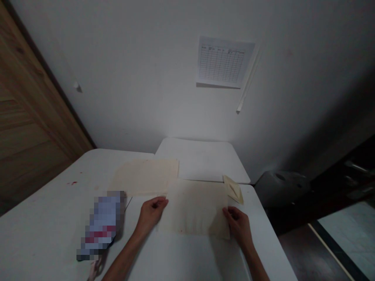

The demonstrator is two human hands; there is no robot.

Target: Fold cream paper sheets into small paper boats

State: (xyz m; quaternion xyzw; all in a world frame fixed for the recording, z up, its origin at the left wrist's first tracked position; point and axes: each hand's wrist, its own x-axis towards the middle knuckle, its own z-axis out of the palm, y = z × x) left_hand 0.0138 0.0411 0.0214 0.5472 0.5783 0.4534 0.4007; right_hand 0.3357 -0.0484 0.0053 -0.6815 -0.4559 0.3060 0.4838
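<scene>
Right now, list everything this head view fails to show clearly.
Wall chart: print too small to read.
Pixelated object beside the left hand: blurred out, unidentifiable.
Grey shape at far right: lost in shadow.
Left hand and right hand on the paper sheet: whether the fingers pinch or press it, hidden by the hands.
Forearms: cut off by the bottom edge.

Two paper sheets (195, 208) (145, 175), one folded piece (233, 189) — two tables (43, 218) (202, 158).

Dim room, brightest glow on the wall (181, 117) at centre; dark shadows toward three o'clock, edges bent, soft focus.
</scene>
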